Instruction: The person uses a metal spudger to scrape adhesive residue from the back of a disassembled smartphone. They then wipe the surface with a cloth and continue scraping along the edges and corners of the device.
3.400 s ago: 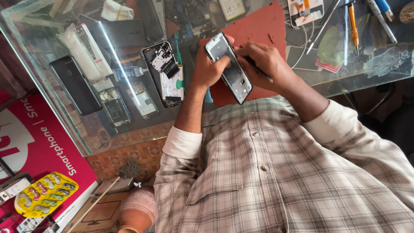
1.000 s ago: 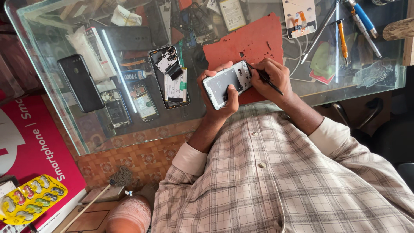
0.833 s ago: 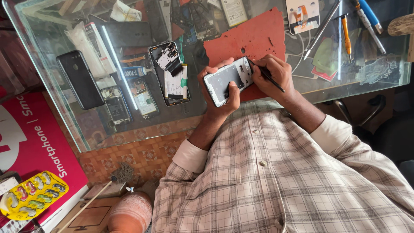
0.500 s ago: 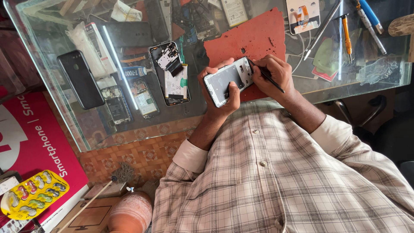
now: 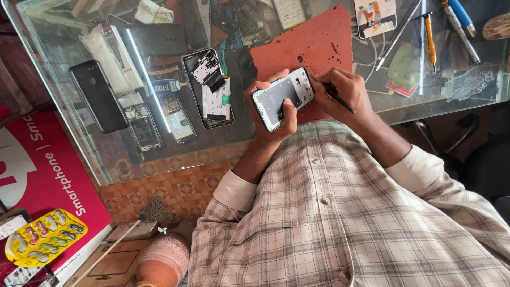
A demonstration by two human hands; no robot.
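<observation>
The opened phone frame [image 5: 283, 97] sat in the left hand [image 5: 273, 114], held above the near edge of the glass counter [image 5: 435, 93] and over the lower corner of the red mat [image 5: 313, 50]. The left hand's fingers were curled round the frame's lower end, the thumb lying across its inner face, so that the frame tilted up toward the right hand [image 5: 342, 93]. The right hand was closed in a pinch on a thin dark tool [image 5: 334, 95], whose tip met the upper right end of the frame; the two hands were just beside each other, with the frame between them. To the left on the counter lay a second phone with its back removed [image 5: 208, 87], its board and battery showing, and farther left a black phone [image 5: 98, 95] lying back up. An orange-handled screwdriver [image 5: 429, 37] and a blue-handled tool [image 5: 461, 16] lay well apart at the far right. Below the counter, a yellow blister tray [image 5: 40, 242] rested on a red box [image 5: 42, 175]
</observation>
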